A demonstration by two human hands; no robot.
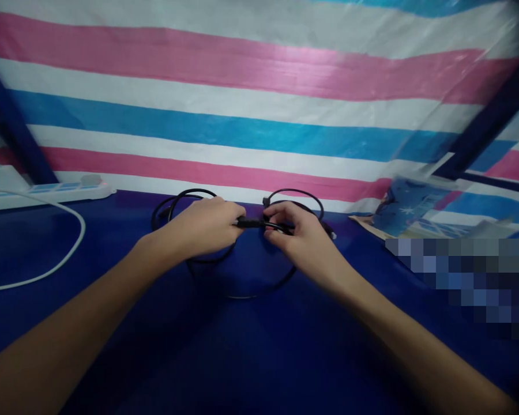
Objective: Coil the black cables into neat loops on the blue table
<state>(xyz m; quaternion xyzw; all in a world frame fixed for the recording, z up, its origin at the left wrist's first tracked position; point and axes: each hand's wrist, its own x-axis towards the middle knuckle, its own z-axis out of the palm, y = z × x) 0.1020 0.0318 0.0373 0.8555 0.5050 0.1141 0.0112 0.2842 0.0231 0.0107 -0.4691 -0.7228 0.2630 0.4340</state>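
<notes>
A black cable (312, 197) lies in loose loops on the blue tabletop, some to the left and some to the right of my hands. Between the hands runs a thicker, straight black section (251, 222), perhaps a connector or a bundled part. My left hand (207, 226) is closed around its left end, with a small light-coloured tip showing by the thumb. With thumb and fingertips, my right hand (301, 231) pinches the cable at the right end of that section. A small dark plug-like piece (266, 202) shows just above the right fingertips. Fingers partly hide the gripped parts.
A white power strip (69, 193) with a white cord (80, 230) lies at the left on the blue table (242, 357). Striped plastic sheeting (242, 132) hangs behind. At the right is a blue printed package (402, 204), beside a pixelated area.
</notes>
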